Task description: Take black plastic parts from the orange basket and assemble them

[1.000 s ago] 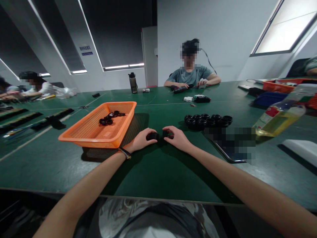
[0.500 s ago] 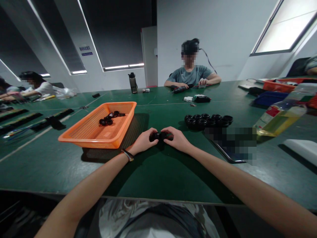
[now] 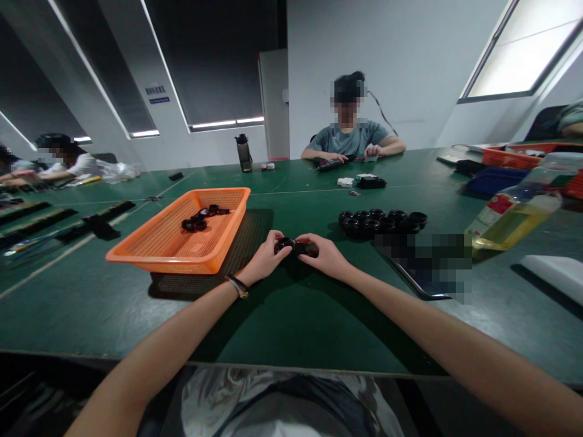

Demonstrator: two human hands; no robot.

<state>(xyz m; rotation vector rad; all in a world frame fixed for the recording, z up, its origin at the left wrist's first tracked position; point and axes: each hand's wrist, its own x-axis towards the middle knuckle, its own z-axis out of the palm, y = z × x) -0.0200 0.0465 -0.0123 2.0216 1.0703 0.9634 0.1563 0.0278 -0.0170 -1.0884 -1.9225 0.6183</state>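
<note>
Both hands meet over the green table [image 3: 291, 321]. My left hand [image 3: 268, 256] is closed on a small black ring-shaped part [image 3: 285, 243], its round opening facing partly up. From the other side my right hand [image 3: 322, 255] pinches a second small black part [image 3: 299, 247], close against the first; whether the two are joined I cannot tell. Fingers cover much of both. To the left stands an orange basket [image 3: 218, 262] with several black parts [image 3: 195, 223] lying in it. Beyond my right hand several black round parts [image 3: 371, 226] sit in a tight cluster.
A dark flat device [image 3: 423, 285], partly blurred out, lies right of my right forearm. Behind it a bottle of yellow liquid [image 3: 505, 215] lies tilted. A dark drinking bottle [image 3: 245, 155] stands farther back. Across the table sits a person [image 3: 348, 136], hands on the tabletop.
The black part in my left hand has tilted, so its ring opening now shows more toward me. My hands stay in nearly the same place.
</note>
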